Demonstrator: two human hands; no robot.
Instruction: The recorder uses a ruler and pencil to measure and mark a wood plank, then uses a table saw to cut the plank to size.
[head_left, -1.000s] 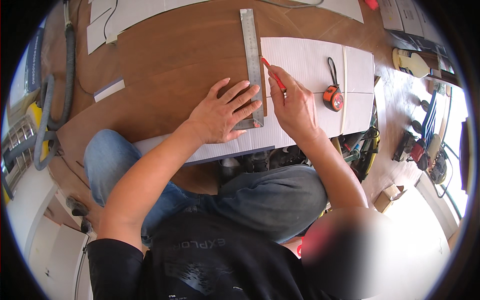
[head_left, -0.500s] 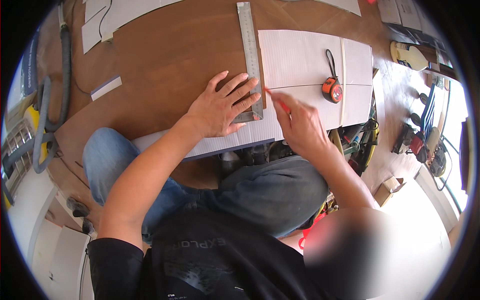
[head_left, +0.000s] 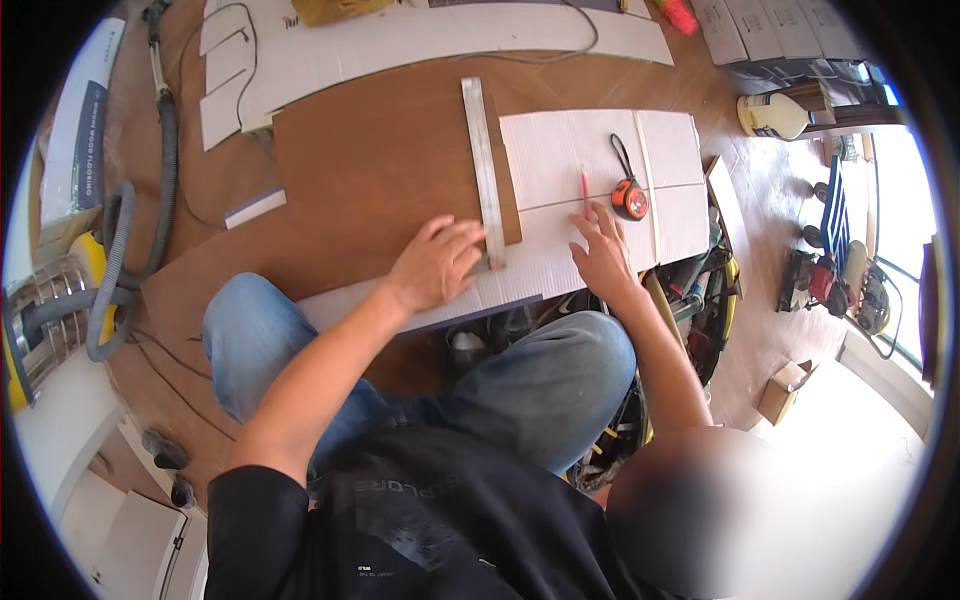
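Observation:
A metal try square (head_left: 483,165) lies along a brown board (head_left: 370,165), its long blade pointing away from me. My left hand (head_left: 437,265) has its fingers curled at the near end of the square and covers the short arm. To the right, my right hand (head_left: 603,250) rests over the white cardboard (head_left: 550,150) with its fingers apart. A red pencil (head_left: 585,190) lies just beyond those fingertips; whether they touch it is unclear. Beside the pencil sits an orange and black tape measure (head_left: 629,199) with a wrist strap.
A pale strap (head_left: 652,200) crosses the cardboard. Tools fill a bag (head_left: 705,300) by my right knee. A vacuum with a grey hose (head_left: 125,270) stands at left, and a white strip (head_left: 255,208) lies near it. A jug (head_left: 775,116) is at far right.
My right hand has moved right from the square's edge, and its fingers have opened away from the pencil. My left hand has gone from spread flat on the square to curled at its near end.

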